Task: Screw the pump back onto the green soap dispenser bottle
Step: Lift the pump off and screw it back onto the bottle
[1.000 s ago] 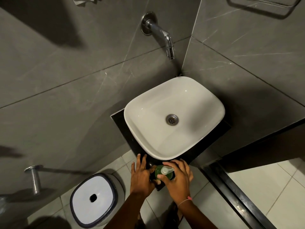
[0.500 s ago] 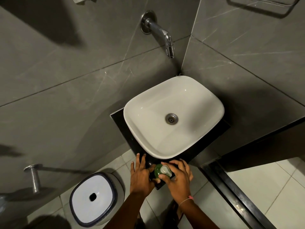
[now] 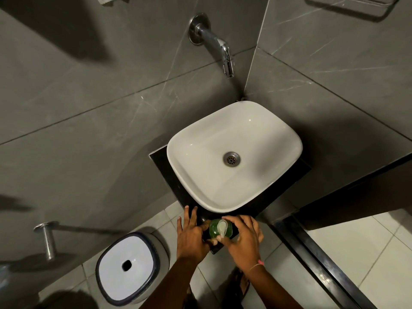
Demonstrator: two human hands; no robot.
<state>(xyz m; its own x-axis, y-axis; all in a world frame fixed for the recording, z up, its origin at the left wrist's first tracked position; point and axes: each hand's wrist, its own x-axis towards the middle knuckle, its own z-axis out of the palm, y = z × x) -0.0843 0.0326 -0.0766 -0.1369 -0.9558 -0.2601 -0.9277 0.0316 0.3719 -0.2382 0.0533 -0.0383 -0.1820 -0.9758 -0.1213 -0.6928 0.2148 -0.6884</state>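
At the far left a chrome wall bar (image 3: 48, 238) juts from the grey marble-veined tiles, its far end lost in shadow. Next comes a bin with a glossy white rounded-square lid (image 3: 127, 264), dark-rimmed, with a small hole in its middle; the body beneath is mostly hidden by the lid.

The left hand (image 3: 191, 236) lies with fingers spread and almost flat on the black counter edge (image 3: 160, 161), its thumb side touching the green soap dispenser bottle (image 3: 214, 229); whether it truly grips the bottle cannot be told. The translucent green bottle stands on the counter's near corner, just in front of the basin, seen from above so that its body is largely covered. On top sits the pale plastic pump (image 3: 222, 228), spout pointing toward the camera. The right hand (image 3: 244, 238) curls round the bottle's right side, fingertips closed on the pump's base, which they hide. A thin pink band (image 3: 259, 263) circles that wrist.

Behind, the smooth white ceramic basin (image 3: 267, 134) with its metal drain (image 3: 231, 159) sits below a chrome spout (image 3: 219, 46).
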